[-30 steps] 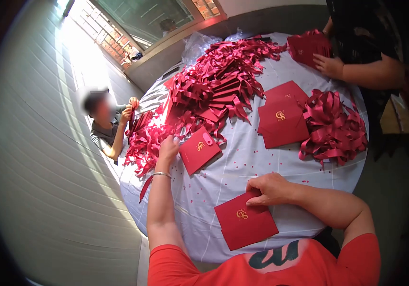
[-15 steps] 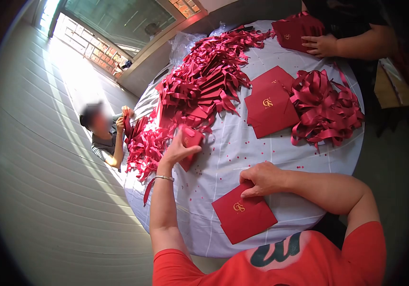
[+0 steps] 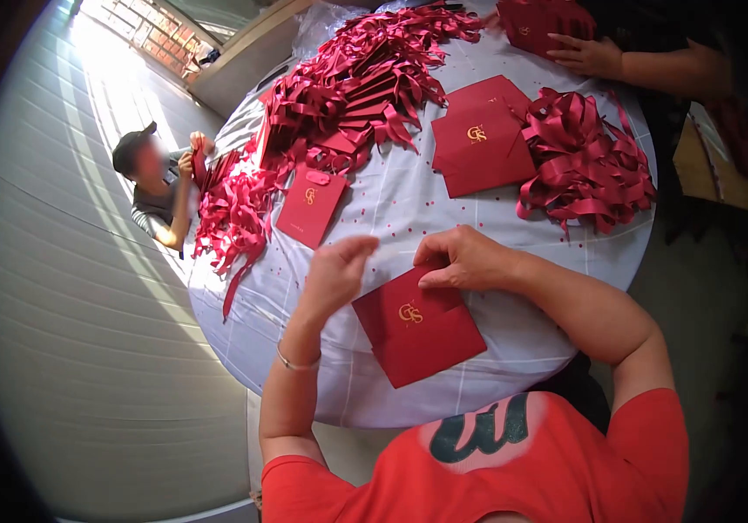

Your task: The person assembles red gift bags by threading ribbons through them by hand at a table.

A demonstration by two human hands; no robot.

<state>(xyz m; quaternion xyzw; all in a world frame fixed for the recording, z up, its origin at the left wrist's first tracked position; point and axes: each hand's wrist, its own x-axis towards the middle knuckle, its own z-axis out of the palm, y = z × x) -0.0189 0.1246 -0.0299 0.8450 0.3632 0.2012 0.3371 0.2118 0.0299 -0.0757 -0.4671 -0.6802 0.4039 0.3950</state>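
My right hand (image 3: pixel 470 258) pinches the top edge of some flat red paper bags (image 3: pixel 430 336) with a gold monogram, lying slightly offset over one another near the table's front. To their left, my left hand (image 3: pixel 339 272) hovers over the cloth, slightly blurred, fingers apart and nothing in it. Beyond it, a single red bag (image 3: pixel 314 212) with a small pink ribbon piece at its top lies flat beside the ribbon pile.
A long heap of ribboned red bags (image 3: pixel 348 96) covers the table's (image 3: pixel 513 349) far left. More flat bags (image 3: pixel 478 148) lie beside loose ribbons (image 3: pixel 587 161). One person (image 3: pixel 160 179) handles ribbon at left; another person's hand (image 3: pixel 587 57) rests on bags at upper right. Red dots are scattered about.
My left hand has let go of the red bag by the ribbon pile and drawn back toward me. My right hand keeps its hold. The view has shifted.
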